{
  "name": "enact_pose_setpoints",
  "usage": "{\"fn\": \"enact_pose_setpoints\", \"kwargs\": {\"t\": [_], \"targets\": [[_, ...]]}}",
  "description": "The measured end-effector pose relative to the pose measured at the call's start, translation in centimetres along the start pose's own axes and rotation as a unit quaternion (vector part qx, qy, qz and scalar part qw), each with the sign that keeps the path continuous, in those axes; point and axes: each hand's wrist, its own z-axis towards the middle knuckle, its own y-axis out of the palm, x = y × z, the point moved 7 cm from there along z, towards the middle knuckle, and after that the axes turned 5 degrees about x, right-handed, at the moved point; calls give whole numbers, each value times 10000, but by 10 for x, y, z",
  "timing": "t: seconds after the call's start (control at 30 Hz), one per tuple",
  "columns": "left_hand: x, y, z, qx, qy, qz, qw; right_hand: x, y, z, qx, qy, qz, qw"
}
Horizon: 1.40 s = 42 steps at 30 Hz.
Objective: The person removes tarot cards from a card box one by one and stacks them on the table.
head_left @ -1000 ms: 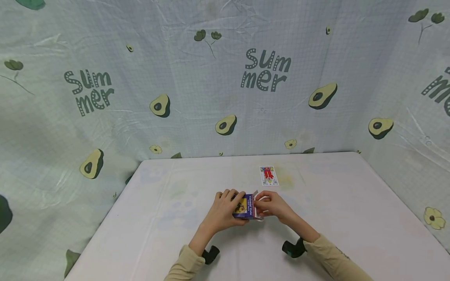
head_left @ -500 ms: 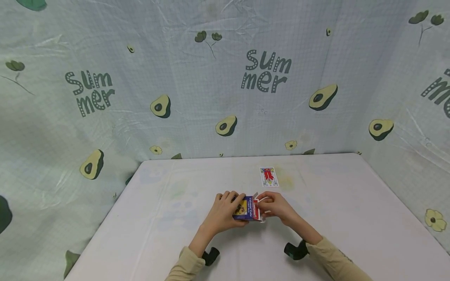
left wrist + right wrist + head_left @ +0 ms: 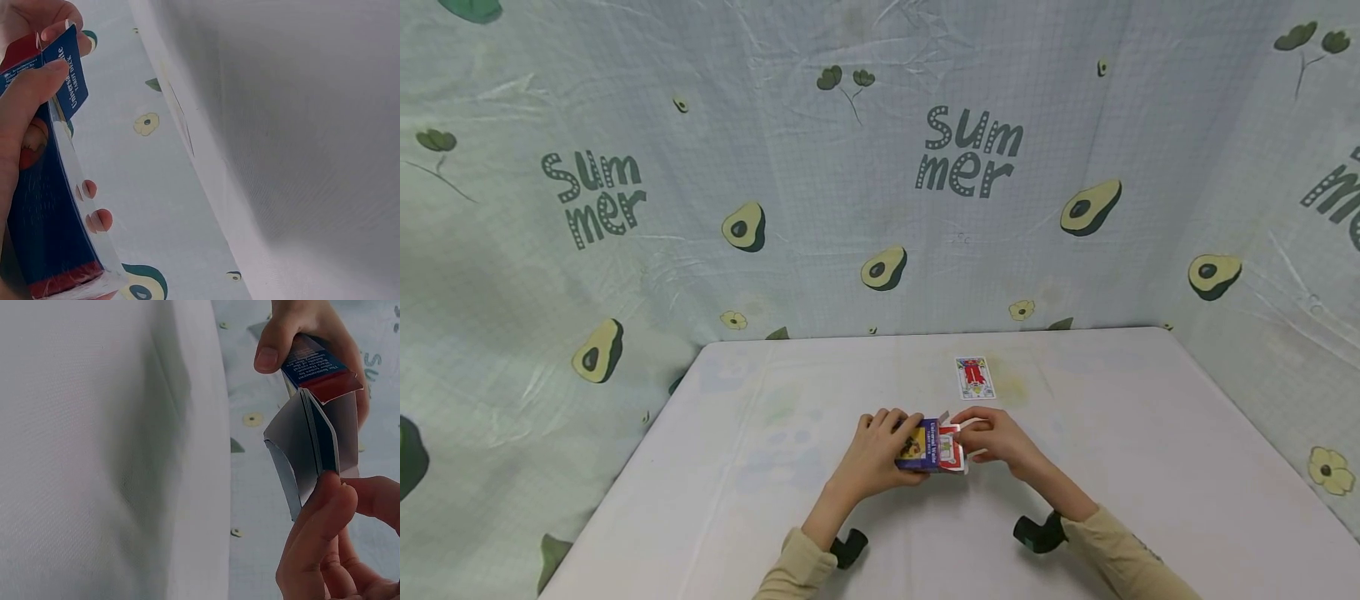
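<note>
Gripping blue card box (image 3: 925, 448) with left hand (image 3: 878, 450), above table (image 3: 760, 533), well in from both side edges. Pinching cards (image 3: 950, 450) protruding from box's open end with right hand (image 3: 1000, 440). Noting loose card (image 3: 975, 379) flat beyond, nearer far edge.

The box (image 3: 931, 446) looks like smooth cardboard, the backdrop (image 3: 850, 179) like faintly glossy plastic.

Box (image 3: 918, 447): "Universal Waite" with "TAROT DECK" below it, on blue by the open end.
Box-side print (image 3: 315, 367): several pale lines on blue, too small to read surely.
Backdrop cloth (image 3: 820, 192): "summer", split "sum / mer", twice whole past the counter's (image 3: 790, 387) far edge.
Backdrop, right: a third "summer", cut off, past the counter's right edge.
</note>
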Motion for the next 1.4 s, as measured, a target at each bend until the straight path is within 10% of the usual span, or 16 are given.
{"fn": "enact_pose_setpoints", "kwargs": {"t": [1.4], "targets": [[0,-1,1,394,180,-16,9991,12,-37,-4,259,256,-159,9992]]}}
